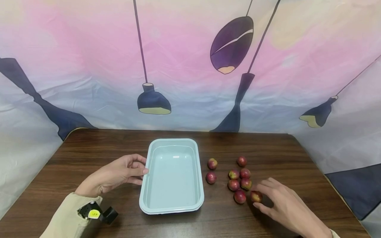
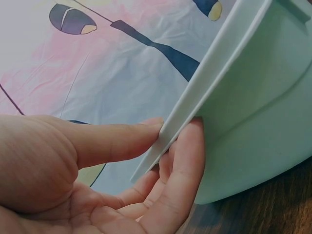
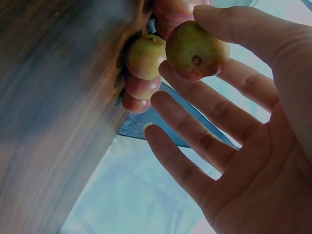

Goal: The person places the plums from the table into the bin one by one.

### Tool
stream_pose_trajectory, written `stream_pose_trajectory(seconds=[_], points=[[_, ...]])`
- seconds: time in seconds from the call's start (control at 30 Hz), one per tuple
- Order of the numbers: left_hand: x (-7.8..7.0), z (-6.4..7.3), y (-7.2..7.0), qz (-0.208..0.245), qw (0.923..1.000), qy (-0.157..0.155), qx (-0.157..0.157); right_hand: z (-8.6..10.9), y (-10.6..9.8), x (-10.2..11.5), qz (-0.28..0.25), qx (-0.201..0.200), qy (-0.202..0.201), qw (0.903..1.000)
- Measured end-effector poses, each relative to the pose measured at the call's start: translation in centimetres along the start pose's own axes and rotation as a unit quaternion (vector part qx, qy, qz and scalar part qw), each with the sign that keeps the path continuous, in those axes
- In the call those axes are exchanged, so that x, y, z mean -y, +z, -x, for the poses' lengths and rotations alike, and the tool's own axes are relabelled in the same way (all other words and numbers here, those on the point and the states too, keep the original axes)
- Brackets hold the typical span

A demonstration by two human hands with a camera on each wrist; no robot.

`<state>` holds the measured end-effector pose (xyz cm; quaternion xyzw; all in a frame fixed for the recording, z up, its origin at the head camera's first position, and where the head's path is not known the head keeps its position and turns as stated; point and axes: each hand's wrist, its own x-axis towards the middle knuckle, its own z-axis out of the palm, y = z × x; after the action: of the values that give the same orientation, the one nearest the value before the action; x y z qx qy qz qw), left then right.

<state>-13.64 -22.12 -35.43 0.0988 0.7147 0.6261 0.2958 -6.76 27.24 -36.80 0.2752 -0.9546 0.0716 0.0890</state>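
A pale blue rectangular plastic tray lies on the wooden table. My left hand grips its left rim. In the left wrist view, the thumb presses on top of the rim and the curled fingers are underneath. At the right, my right hand pinches a red-and-yellow plum between thumb and index finger. The right wrist view has this plum at the fingertips, the other fingers spread out loosely. Just left of that hand, several red plums sit clustered together.
Two more plums, one behind the other, lie between the tray and the cluster. The dark wooden table ends at a printed cloth backdrop. A small black device is strapped to the left wrist.
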Motion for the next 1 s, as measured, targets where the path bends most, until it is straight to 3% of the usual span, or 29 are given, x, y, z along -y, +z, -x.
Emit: stream_pose_trajectory(seconds=[0.37,1.0], points=[[0.1,0.0,-0.1,-0.001,1.0000,0.004,0.004,-0.6,-0.6,0.4,0.005,-0.034,-0.019,0.9992],[0.0,0.1,-0.2,-0.002,1.0000,0.001,0.002,-1.6,-1.3,1.2,0.012,-0.058,-0.028,0.9978]])
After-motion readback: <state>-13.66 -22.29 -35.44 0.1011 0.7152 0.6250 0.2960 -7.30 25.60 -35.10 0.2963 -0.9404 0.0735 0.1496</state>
